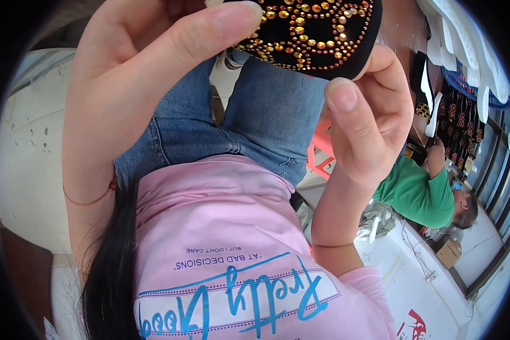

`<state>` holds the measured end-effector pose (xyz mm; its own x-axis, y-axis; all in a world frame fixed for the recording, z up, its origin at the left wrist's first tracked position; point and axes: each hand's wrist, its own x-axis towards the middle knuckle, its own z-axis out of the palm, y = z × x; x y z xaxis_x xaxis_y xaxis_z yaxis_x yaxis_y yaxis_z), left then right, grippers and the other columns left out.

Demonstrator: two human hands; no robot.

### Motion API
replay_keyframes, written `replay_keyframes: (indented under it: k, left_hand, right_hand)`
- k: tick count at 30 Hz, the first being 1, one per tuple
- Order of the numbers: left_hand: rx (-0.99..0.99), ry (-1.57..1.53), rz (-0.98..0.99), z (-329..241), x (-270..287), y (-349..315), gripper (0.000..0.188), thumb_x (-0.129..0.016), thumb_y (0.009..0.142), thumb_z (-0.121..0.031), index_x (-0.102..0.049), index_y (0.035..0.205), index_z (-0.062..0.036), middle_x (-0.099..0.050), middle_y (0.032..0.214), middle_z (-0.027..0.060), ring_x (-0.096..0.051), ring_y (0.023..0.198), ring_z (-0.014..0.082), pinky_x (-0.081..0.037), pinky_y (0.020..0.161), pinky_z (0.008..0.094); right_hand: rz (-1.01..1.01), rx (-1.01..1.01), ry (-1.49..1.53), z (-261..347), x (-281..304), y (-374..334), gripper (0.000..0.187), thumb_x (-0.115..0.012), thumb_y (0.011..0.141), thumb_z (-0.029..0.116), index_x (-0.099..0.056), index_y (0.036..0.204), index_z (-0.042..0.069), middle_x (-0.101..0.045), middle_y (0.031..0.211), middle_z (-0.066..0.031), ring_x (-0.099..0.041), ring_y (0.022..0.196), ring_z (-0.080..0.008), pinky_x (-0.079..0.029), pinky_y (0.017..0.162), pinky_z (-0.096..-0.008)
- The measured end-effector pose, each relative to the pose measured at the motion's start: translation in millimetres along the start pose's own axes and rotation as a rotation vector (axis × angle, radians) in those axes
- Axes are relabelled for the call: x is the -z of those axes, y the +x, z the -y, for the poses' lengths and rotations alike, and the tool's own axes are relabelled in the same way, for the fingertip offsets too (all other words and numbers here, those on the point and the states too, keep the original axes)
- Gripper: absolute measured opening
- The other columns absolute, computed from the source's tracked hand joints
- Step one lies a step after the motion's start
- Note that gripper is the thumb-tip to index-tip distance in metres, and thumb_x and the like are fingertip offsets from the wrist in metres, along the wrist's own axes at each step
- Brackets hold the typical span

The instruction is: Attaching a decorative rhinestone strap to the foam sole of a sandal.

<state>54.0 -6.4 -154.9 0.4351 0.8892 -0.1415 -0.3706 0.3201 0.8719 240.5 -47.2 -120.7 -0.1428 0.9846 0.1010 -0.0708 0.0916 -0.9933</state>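
Observation:
At the top of the head view is a black piece studded with gold and orange rhinestones, with a rounded lower right edge. It looks like a slipper strap, though its upper part is cut off by the frame. My left hand pinches its left side, thumb lying on the studded face and fingers mostly hidden behind. At the lower right end, my right hand grips the edge between bent fingers, its thumb tip close under the rim.
White sole-shaped pieces hang over a blue basket at the upper right. Similar studded straps lie on a table there. Beyond my right arm, a person in a green shirt works near a cardboard box. A red stool stands beside my leg.

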Motion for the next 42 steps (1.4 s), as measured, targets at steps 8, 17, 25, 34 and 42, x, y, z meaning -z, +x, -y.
replay_keyframes:
  k: [8, 17, 25, 34, 42]
  left_hand:
    - [0.017, -0.210, -0.074, 5.7, -10.8, -0.5, 0.015, -0.056, 0.081, -0.002, -0.046, 0.092, -0.0067, -0.050, 0.087, 0.0051, -0.044, 0.073, 0.0100, -0.038, 0.067, 0.0187]
    - [-0.019, 0.020, 0.015, 4.0, -1.5, -1.3, 0.015, -0.049, 0.087, -0.007, -0.049, 0.101, -0.0024, -0.054, 0.093, 0.0039, -0.048, 0.082, 0.0095, -0.038, 0.076, 0.0195]
    - [0.045, -0.222, -0.078, 7.8, -12.1, -0.8, 0.014, -0.057, 0.082, -0.003, -0.047, 0.091, -0.0066, -0.050, 0.086, 0.0052, -0.046, 0.072, 0.0099, -0.040, 0.067, 0.0179]
    - [-0.068, -0.062, -0.021, -6.4, -7.7, 9.0, 0.012, -0.051, 0.086, -0.007, -0.049, 0.098, -0.0032, -0.053, 0.090, 0.0041, -0.047, 0.077, 0.0090, -0.038, 0.072, 0.0184]
    - [-0.150, -0.115, 0.173, -49.0, 0.1, 30.9, 0.017, -0.045, 0.090, -0.010, -0.050, 0.102, 0.0000, -0.054, 0.094, 0.0033, -0.047, 0.081, 0.0081, -0.037, 0.075, 0.0187]
  right_hand:
    - [-0.178, -0.016, -0.064, -0.7, -8.3, -8.7, 0.022, -0.056, 0.078, -0.002, -0.050, 0.099, -0.003, -0.058, 0.092, -0.0123, -0.050, 0.075, -0.0143, -0.039, 0.069, -0.0216]
    - [-0.136, -0.026, -0.108, -3.7, 0.2, -13.0, 0.024, -0.058, 0.076, -0.006, -0.051, 0.099, -0.003, -0.059, 0.089, -0.0116, -0.051, 0.073, -0.0134, -0.039, 0.064, -0.0202]
    - [-0.119, 0.047, -0.121, -12.6, 5.2, -10.8, 0.024, -0.058, 0.076, -0.006, -0.051, 0.099, -0.003, -0.060, 0.090, -0.0114, -0.053, 0.075, -0.0143, -0.041, 0.067, -0.0211]
    - [-0.080, 0.165, -0.063, -11.9, 10.4, 10.4, 0.029, -0.059, 0.075, -0.002, -0.050, 0.103, -0.003, -0.059, 0.098, -0.0128, -0.054, 0.083, -0.0171, -0.042, 0.079, -0.0263]
    - [-0.021, 0.302, -0.179, 24.2, 9.8, 42.3, 0.033, -0.062, 0.072, 0.003, -0.049, 0.103, -0.001, -0.054, 0.102, -0.0126, -0.051, 0.090, -0.0182, -0.040, 0.083, -0.0286]
